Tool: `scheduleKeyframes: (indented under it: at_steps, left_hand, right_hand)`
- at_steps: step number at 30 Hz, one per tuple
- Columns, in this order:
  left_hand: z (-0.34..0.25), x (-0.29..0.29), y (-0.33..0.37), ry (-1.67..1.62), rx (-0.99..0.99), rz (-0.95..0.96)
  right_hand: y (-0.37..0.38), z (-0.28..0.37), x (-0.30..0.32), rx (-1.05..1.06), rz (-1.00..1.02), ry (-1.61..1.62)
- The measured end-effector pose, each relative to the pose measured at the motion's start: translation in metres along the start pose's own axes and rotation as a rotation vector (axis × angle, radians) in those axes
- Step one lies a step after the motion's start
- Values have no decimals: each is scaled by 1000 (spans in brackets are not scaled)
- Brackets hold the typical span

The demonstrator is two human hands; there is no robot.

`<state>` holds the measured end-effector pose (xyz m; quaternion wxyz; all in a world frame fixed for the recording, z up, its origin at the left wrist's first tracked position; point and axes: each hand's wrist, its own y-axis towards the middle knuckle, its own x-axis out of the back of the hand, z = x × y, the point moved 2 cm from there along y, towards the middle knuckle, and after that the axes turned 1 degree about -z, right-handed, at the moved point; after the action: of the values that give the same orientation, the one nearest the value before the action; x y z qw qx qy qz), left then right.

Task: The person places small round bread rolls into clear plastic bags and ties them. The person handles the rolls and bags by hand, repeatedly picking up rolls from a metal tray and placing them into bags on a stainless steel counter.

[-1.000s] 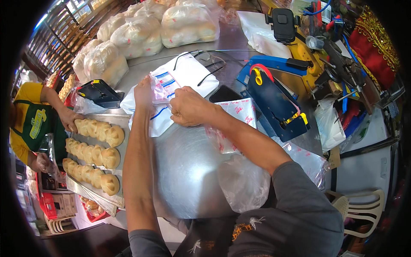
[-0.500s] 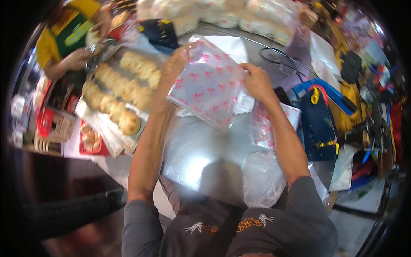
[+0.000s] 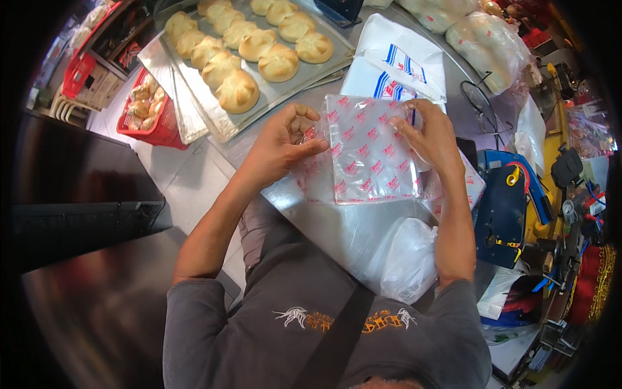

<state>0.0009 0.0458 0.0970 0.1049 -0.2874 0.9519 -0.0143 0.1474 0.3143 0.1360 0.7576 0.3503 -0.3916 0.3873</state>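
The left hand (image 3: pixel 280 144) is pinching the left edge of a clear plastic bag (image 3: pixel 370 150) with red prints, and the right hand (image 3: pixel 433 136) is gripping its right edge. The bag is hanging flat just above the shiny metal desk (image 3: pixel 337 223), near a tray (image 3: pixel 214 117) of buns (image 3: pixel 259 45).

The clear bag with red print (image 3: pixel 370 150), raised and spread between both hands half a second ago, now sits lower over the steel table (image 3: pixel 337 227). The left hand (image 3: pixel 280 144) now pinches its left edge, and the right hand (image 3: pixel 433 137) grips its right side.
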Motion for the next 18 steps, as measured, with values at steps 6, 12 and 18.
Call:
scheduleKeyframes:
  at_steps: [6,12,18]
  left_hand:
    - [-2,-13,-42,-39,235,38]
    - [-19,-43,-58,-200,-139,6]
    - [-3,-41,-44,210,-381,63]
  right_hand:
    - [-30,69,-2,320,178,22]
    - [-73,112,-19,323,348,352]
    - [-82,97,-11,269,290,362]
